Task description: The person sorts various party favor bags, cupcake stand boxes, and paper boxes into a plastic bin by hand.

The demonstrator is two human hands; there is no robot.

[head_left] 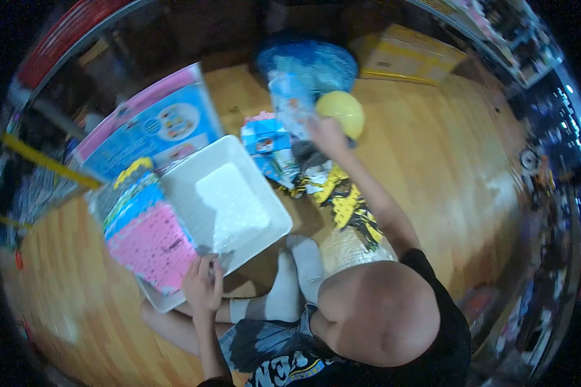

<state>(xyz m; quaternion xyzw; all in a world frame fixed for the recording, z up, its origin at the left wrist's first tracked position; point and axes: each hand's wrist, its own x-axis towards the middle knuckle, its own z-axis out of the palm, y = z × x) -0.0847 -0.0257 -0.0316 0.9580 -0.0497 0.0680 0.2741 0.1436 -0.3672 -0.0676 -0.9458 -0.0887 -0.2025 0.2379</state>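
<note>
My left hand [203, 284] is at the near edge of a white tray [265, 200], beside a pink spotted sheet [152, 245] that lies over the tray's left side. Its fingers are curled around something small and dark that I cannot make out. My right hand [326, 135] reaches forward to a light blue printed packet [290, 103], next to a yellow balloon-like ball [341, 113]; its fingers are blurred. Below it lie blue printed packets [265, 137] and crumpled yellow-and-black pieces [345, 200].
A large blue and pink box [168, 122] stands behind the tray. At the back are a blue plastic-wrapped bundle [310, 61] and a cardboard box [410, 55]. Bubble wrap [348, 251] lies by my legs. Shelves line the right side.
</note>
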